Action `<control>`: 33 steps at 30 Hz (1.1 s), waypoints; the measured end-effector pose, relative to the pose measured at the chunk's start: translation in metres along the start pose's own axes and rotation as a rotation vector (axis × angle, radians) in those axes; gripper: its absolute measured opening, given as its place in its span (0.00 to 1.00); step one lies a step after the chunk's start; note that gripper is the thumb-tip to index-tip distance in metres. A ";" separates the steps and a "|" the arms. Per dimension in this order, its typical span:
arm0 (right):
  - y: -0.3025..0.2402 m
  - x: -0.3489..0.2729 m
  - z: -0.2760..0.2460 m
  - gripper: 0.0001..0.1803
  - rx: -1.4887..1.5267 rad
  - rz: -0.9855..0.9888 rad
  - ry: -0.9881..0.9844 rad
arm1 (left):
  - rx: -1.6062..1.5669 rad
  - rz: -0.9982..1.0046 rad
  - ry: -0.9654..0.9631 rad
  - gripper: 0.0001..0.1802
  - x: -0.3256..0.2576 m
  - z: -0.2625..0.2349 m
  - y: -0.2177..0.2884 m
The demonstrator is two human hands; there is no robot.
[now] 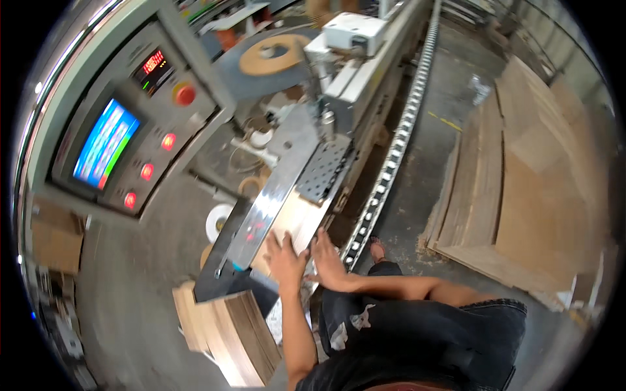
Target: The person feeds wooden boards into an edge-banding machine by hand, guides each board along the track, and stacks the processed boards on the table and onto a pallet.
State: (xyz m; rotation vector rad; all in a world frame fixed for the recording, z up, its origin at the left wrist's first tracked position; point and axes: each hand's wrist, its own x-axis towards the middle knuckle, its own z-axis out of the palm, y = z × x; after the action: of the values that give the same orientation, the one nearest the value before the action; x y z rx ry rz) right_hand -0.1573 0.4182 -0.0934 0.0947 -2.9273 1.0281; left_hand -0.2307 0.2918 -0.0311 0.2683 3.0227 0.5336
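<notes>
A pale wooden board [298, 219] lies on the bed of the machine, alongside a shiny metal guide [268, 203]. Its far end reaches the dark perforated plate [324, 171]. My left hand [285, 262] rests on the near part of the board, palm down with fingers spread. Close by on the right, my right hand [328, 266] has its fingers stretched out along the board's right edge. Neither hand is closed around anything. Both palms hide the board's near end in part.
Several wood-grain boards [244, 339] are stacked at the near left. A control panel [140, 120] with a lit screen stands at the left. The roller track [398, 143] runs along the right side, with large cardboard sheets [554, 195] beyond. Behind is a tape roll [274, 55].
</notes>
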 end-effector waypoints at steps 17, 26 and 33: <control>0.015 0.038 -0.007 0.52 0.125 0.127 0.066 | -0.194 0.102 -0.054 0.39 0.007 0.005 0.004; 0.064 0.079 -0.049 0.66 0.197 0.242 0.024 | -0.235 -0.049 0.125 0.40 -0.005 0.031 0.034; 0.091 0.097 -0.079 0.69 0.309 0.187 0.011 | -0.404 -0.276 0.227 0.40 -0.016 0.040 0.043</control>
State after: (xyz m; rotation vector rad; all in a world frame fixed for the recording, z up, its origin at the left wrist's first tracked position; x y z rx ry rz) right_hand -0.2590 0.5338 -0.0833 -0.1783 -2.7839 1.4962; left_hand -0.2040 0.3423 -0.0531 -0.2417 2.9851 1.1864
